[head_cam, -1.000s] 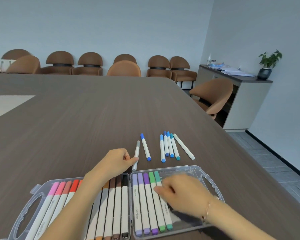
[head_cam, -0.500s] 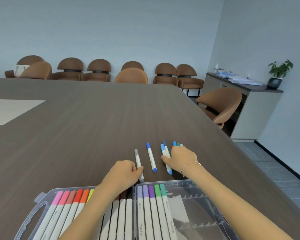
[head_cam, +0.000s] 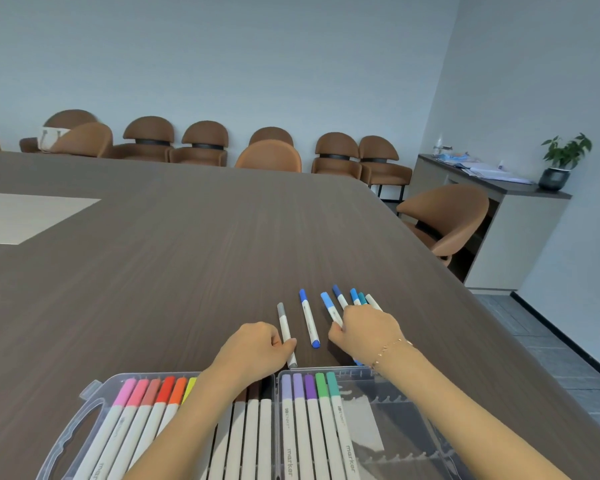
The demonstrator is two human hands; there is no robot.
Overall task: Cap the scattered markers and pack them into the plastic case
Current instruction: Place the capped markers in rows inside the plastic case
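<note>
Inside plastic case (head_cam: 84, 415), capped markers (head_cam: 307, 420).

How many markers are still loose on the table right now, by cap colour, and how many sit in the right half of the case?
Loose on the table, counted by visible cap ends, since the right hand covers part of the cluster:
Grey: 1
Blue shades: 4
Teal: 1
White end: 1
Loose total: 7

Right half of the case:
Purple shades: 3
Green shades: 2
Total: 5

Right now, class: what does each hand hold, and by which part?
Left hand pinches the grey marker low on its white barrel. Right hand rests on the blue markers; grip unclear.
</note>
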